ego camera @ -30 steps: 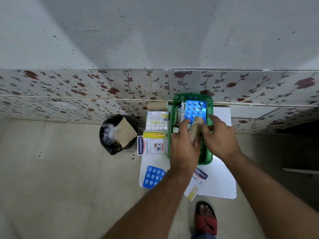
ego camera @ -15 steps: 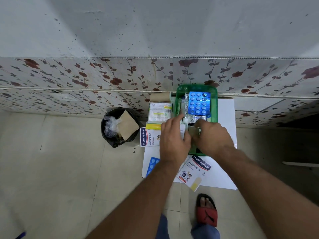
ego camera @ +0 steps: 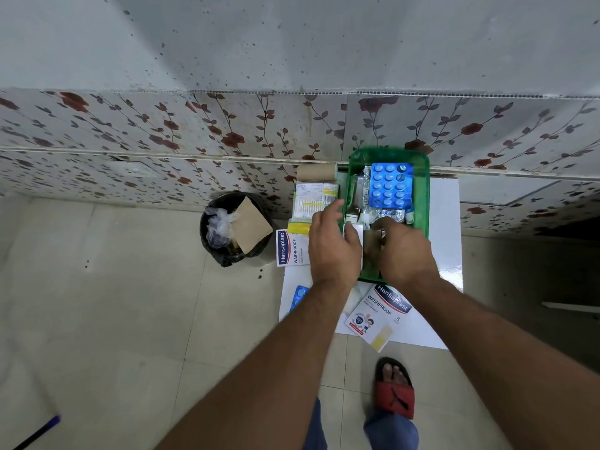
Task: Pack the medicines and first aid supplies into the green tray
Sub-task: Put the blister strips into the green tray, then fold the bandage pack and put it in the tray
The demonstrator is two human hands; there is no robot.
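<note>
Pale tiled floor (ego camera: 123, 319) below a speckled grey wall with one band of rose-patterned tile. At far left, low down, one dark stick with a blue tip (ego camera: 39, 431). Further right, one round black bin (ego camera: 235, 228), lined with crinkled plastic and holding a flat brown cardboard piece. Then one white square table (ego camera: 444, 222) against the wall.

On its left part, counted: one tan cylindrical bandage roll (ego camera: 316, 172) at the back, one clear packet of printed strips (ego camera: 313, 199) in front of it, one yellow-edged pack (ego camera: 298, 227) just below, one flat white Hansaplast box (ego camera: 289, 248) with a blue-and-red band, and one blue blister sheet (ego camera: 300, 295) peeking out by the left forearm.

Left hand (ego camera: 334, 245) loosely curled, index finger stretched toward the tray's left wall, thumb resting on a small white box (ego camera: 355, 232) at the tray's near end; full grasp not visible. Right hand (ego camera: 404, 251) closed around a grey-brown object, mostly hidden, inside the tray.

One green tray (ego camera: 422, 196), rectangular glossy plastic, standing on the table's back half. Inside: one blue blister sheet with round pills (ego camera: 391, 185) on top, crumpled silver foil strips (ego camera: 389, 214) beneath.

In front of the tray, a second Hansaplast box (ego camera: 378, 311), tilted, lying flat. Below, one foot in a red-strapped sandal (ego camera: 394, 389).
</note>
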